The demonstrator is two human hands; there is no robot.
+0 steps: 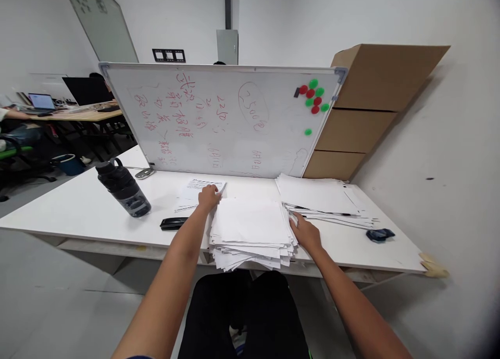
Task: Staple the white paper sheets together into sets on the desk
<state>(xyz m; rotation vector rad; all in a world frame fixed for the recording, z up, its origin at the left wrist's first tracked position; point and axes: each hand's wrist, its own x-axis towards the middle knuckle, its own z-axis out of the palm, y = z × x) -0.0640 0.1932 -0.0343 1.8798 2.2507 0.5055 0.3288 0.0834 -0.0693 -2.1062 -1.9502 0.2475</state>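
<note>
A thick stack of white paper (pixel 252 228) lies on the white table (pixel 78 213) straight in front of me. My left hand (pixel 208 196) rests at the stack's far left corner, fingers curled over the edge of the top sheets. My right hand (pixel 305 232) presses against the stack's right side, its fingers tucked in among the sheets. A printed sheet (pixel 195 189) lies just left of my left hand. A second, flatter pile of papers (pixel 320 197) with a pen on it sits to the right.
A dark water bottle (pixel 123 188) stands at the left, a black stapler (pixel 174 223) lies near the front edge, and a dark clip (pixel 380 235) sits at the right. A whiteboard (pixel 222 119) with red writing and magnets leans behind, beside cardboard boxes (pixel 367 103). Another person sits at a far left desk.
</note>
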